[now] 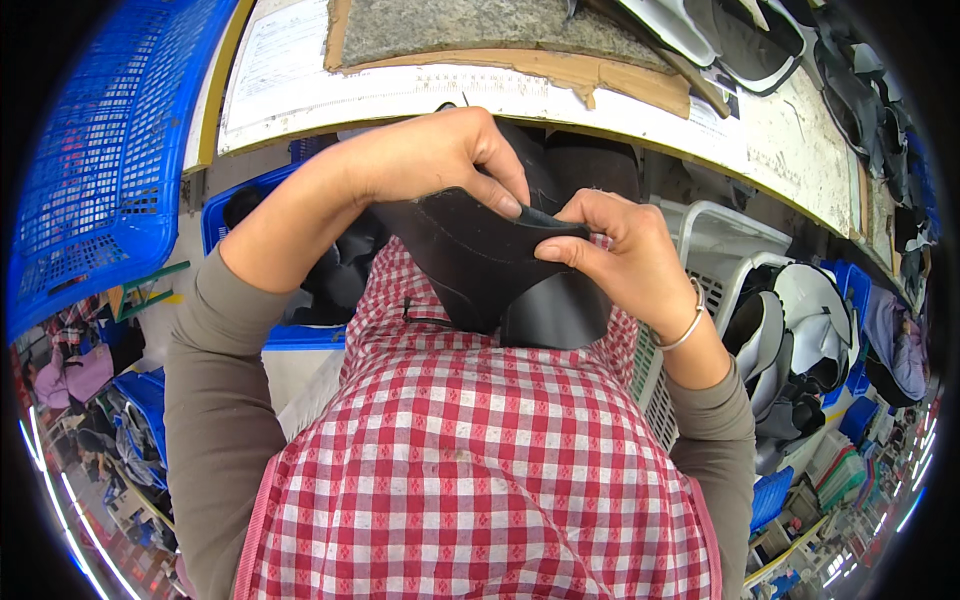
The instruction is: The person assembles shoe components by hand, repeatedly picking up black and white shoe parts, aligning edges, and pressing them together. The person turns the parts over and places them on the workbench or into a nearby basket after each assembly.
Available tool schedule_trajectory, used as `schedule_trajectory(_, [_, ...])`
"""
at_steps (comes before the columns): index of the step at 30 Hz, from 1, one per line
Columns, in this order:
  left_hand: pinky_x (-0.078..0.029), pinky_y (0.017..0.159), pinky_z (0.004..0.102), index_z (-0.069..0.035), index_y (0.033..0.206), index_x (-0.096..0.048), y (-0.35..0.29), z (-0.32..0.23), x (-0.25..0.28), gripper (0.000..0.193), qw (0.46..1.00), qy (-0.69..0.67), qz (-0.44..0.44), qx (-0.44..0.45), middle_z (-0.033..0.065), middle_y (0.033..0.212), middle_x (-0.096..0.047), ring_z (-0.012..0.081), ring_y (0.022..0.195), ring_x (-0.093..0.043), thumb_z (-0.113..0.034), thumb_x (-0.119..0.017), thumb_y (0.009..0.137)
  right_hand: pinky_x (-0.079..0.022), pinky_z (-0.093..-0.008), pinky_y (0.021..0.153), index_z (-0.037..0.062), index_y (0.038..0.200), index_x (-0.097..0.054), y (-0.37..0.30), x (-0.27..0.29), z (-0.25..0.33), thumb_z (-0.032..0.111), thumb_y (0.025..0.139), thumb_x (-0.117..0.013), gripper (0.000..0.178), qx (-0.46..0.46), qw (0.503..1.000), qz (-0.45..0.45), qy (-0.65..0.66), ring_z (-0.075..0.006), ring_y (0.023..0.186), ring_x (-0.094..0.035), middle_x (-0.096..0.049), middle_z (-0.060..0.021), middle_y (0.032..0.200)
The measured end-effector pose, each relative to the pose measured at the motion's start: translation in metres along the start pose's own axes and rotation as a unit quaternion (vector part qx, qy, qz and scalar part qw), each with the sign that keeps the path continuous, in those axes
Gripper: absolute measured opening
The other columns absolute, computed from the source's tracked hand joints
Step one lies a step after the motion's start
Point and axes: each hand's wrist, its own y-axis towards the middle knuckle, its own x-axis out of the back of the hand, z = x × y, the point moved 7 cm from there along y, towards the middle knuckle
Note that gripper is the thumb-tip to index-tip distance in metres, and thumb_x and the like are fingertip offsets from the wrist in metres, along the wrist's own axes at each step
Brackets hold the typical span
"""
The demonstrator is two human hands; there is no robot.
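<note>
Workbench (800,165) spans far side. Left hand (455,150) and right hand (625,250) pinch black piece (450,250), not yet put down. Other pieces (805,300) sit right, finished or not unclear.

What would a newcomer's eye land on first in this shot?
Probably the red-and-white checkered apron, which fills the lower middle. Just above it, the left hand and right hand pinch the upper edge of a black flexible panel. The bright blue perforated plastic basket also stands out at upper left.
</note>
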Motion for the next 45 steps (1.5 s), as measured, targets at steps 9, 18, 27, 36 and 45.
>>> schedule_trajectory(9, [-0.057,0.084,0.0306,-0.002,0.102,-0.081,-0.009,-0.001,-0.008,0.017,0.996,-0.005,-0.078,-0.033,0.0112,0.091,-0.079,0.0164,0.085,-0.073,-0.005,-0.079,0.086,-0.046,-0.0306,0.064,0.0046,0.088,-0.073,0.01,-0.007,-0.027,0.026,0.086,-0.085,0.025,-0.079,0.992,0.066,0.073,-0.0152,0.066,-0.058,-0.063,-0.0045,0.068])
schedule_trajectory(18, [-0.056,0.084,0.0303,-0.001,0.102,-0.08,-0.02,-0.011,-0.006,0.016,0.995,-0.01,-0.09,-0.047,0.009,0.091,-0.078,0.0157,0.087,-0.072,-0.004,-0.078,0.086,-0.046,-0.0289,0.062,0.0005,0.094,-0.076,0.017,-0.016,-0.013,0.022,0.088,-0.084,0.024,-0.008,0.984,0.119,0.135,-0.0108,0.069,-0.057,-0.062,-0.0039,0.075])
schedule_trajectory(27, [-0.055,0.079,0.0249,0.002,0.101,-0.078,-0.024,0.019,0.008,0.016,0.992,-0.1,-0.062,0.041,0.0059,0.091,-0.077,0.0102,0.083,-0.069,-0.004,-0.079,0.086,-0.046,-0.0285,0.063,-0.001,0.097,-0.077,0.014,-0.012,-0.016,0.022,0.088,-0.084,0.025,-0.015,0.988,0.094,0.123,-0.0115,0.07,-0.058,-0.064,-0.004,0.076])
schedule_trajectory(36, [-0.046,0.06,0.0238,-0.004,0.106,-0.08,-0.026,0.021,0.001,0.016,0.987,-0.085,-0.134,0.006,0.0001,0.074,-0.069,0.0057,0.063,-0.055,-0.004,-0.072,0.093,-0.046,-0.0294,0.064,0.0003,0.095,-0.078,0.017,-0.02,-0.02,0.026,0.09,-0.082,0.027,-0.064,0.976,0.127,0.165,-0.012,0.072,-0.058,-0.065,-0.0035,0.077])
schedule_trajectory(45, [-0.056,0.089,0.0297,-0.003,0.109,-0.079,-0.028,0.001,0.001,0.028,0.991,-0.03,-0.113,-0.065,0.0088,0.097,-0.079,0.014,0.091,-0.073,0.008,-0.068,0.086,-0.046,-0.0291,0.064,0.0001,0.094,-0.078,0.017,-0.021,-0.02,0.025,0.091,-0.081,0.025,-0.048,0.975,0.119,0.181,-0.0118,0.07,-0.057,-0.065,-0.0032,0.076])
